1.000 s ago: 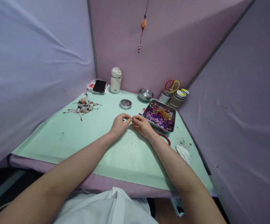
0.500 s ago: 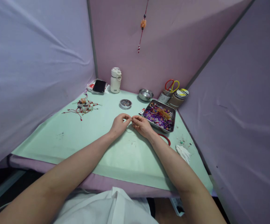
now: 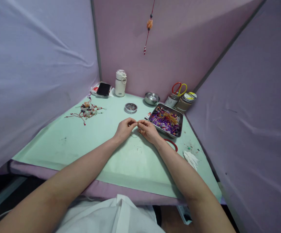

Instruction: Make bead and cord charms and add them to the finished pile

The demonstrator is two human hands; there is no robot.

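Observation:
Over the middle of the pale green table, my left hand [image 3: 125, 128] and my right hand [image 3: 147, 130] meet at the fingertips. Both are closed in a pinch. A thin dark cord [image 3: 134, 137] loops down below the fingers, and its ends run up into both pinches. Whether a bead sits between the fingertips is too small to tell. Just right of my right hand stands a metal tray [image 3: 163, 132] of purple, clear and dark beads with a tangle of yellow cord. A round clear case [image 3: 130, 108] of small dark pieces lies beyond my hands.
Beaded cords [image 3: 89, 110] lie in a heap at left. Behind stand a white bottle [image 3: 120, 83], a black phone [image 3: 104, 89], a steel bowl [image 3: 151, 98] and jars [image 3: 184, 103] with scissors [image 3: 180, 88]. A red handle [image 3: 172, 144] and white cloth [image 3: 190, 159] lie at right.
Almost nothing differs. The cord loop under my fingers has shifted slightly, while both hands stay pinched together in the same place.

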